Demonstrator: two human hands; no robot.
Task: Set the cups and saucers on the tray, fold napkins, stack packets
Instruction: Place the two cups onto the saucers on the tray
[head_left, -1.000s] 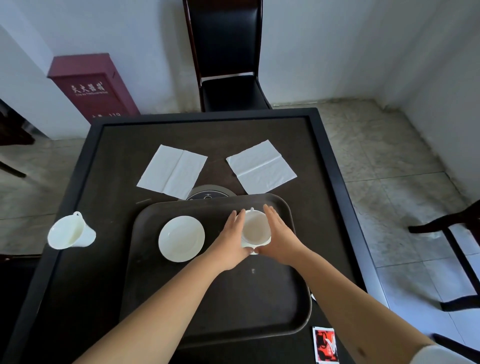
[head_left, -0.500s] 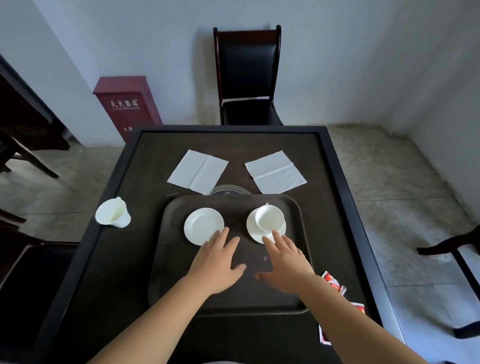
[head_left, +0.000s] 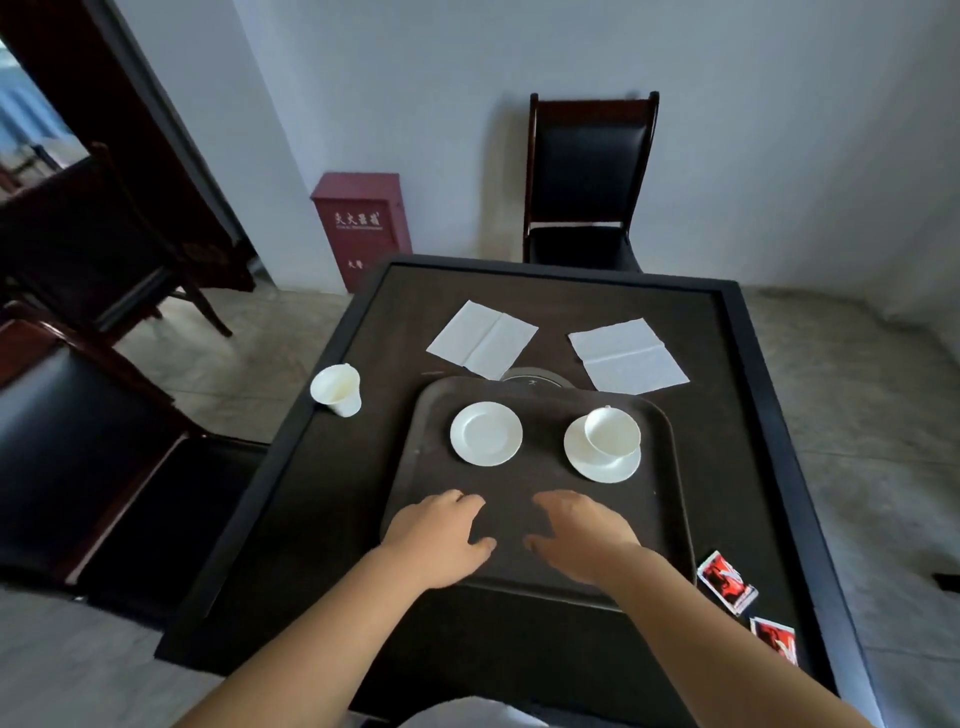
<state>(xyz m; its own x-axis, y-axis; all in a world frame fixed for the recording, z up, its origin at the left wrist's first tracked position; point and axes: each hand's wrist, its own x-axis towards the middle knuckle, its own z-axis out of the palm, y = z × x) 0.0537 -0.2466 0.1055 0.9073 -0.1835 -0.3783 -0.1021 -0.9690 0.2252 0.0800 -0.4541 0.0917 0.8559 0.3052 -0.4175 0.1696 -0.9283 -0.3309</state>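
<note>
Your dark counter (head_left: 727, 467) stands in a pale-walled room, with a black chair (head_left: 589, 176) beyond its far edge. Your left hand (head_left: 441, 540) and right hand (head_left: 582, 540) hover palm-down over the near part of the brown tray (head_left: 670, 519), each grip released and holding nothing. On the tray, one cup (head_left: 612, 432) sits on its saucer (head_left: 602, 457); a bare saucer (head_left: 485, 433) lies to its left. Another cup (head_left: 336, 389) stands at the counter's left edge. Two napkins (head_left: 482, 339) lie unfolded beyond the tray. Red packets (head_left: 726, 582) lie near your right forearm, print unreadable. A red wall cabinet (head_left: 361, 228) carries white characters too small to read.
</note>
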